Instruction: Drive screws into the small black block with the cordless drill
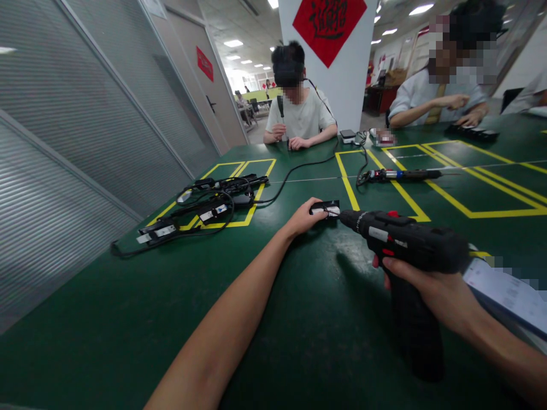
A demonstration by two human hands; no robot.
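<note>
My left hand reaches forward over the green table and pinches a small black part with a white label, holding it against the table top. My right hand grips the handle of a black cordless electric screwdriver with red buttons. Its nose points left and its tip touches the small part right beside my left fingers.
A pile of black parts and cables lies at the left in a yellow-taped box. Another screwdriver lies farther back. A paper sheet sits at right. Two people sit across the table, one opposite, another at right.
</note>
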